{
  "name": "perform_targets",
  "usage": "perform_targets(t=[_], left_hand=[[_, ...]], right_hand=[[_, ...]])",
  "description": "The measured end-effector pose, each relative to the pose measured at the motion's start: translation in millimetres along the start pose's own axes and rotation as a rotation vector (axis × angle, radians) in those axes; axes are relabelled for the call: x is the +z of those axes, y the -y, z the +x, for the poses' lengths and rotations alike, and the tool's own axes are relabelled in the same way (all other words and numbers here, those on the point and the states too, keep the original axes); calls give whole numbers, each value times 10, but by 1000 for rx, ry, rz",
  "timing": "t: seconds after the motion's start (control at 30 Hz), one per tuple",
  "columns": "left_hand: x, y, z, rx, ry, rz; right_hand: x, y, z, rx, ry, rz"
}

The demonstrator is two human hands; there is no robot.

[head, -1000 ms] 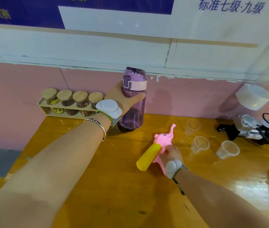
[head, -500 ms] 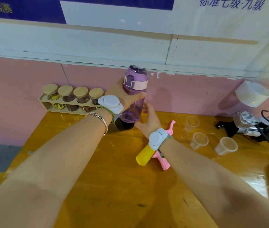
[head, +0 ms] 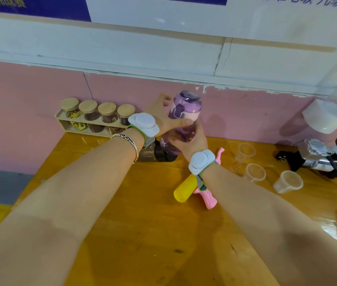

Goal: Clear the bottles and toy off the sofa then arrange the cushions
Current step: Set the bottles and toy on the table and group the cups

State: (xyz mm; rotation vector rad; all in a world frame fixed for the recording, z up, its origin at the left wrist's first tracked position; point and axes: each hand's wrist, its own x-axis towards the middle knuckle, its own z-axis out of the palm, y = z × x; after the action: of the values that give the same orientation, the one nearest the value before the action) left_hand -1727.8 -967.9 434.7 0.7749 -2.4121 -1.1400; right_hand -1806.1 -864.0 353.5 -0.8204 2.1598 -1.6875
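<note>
A clear purple water bottle (head: 186, 108) with a pink flip lid stands upright at the back of the wooden table (head: 122, 234), close to the pink wall. My left hand (head: 163, 116) wraps its upper part just under the lid. My right hand (head: 192, 141) grips its lower body from the front. A pink elephant toy with a yellow tank (head: 186, 190) lies on the table under my right wrist. No sofa or cushion is in view.
A wooden rack of several cork-lidded jars (head: 97, 118) sits back left against the wall. Three clear plastic cups (head: 254, 172) stand to the right of the toy. A black and silver appliance (head: 318, 157) with a cable lies far right.
My right hand let go of the toy and rose to the purple bottle, now gripping its lower body. The left hand kept its hold. The view tilted down slightly.
</note>
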Motion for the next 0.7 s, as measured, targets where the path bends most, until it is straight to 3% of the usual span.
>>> perform_targets(t=[0.27,0.5,0.7], left_hand=[[-291,26,224,-121,-155,-127],[-490,149,352,-124,-84,-11],[-511,156,379,-136,-114,-72]], right_hand=[[-105,-369,119,83,-85,90],[87,-664,257,131,57,-59],[279,-910,382,251,140,-400]])
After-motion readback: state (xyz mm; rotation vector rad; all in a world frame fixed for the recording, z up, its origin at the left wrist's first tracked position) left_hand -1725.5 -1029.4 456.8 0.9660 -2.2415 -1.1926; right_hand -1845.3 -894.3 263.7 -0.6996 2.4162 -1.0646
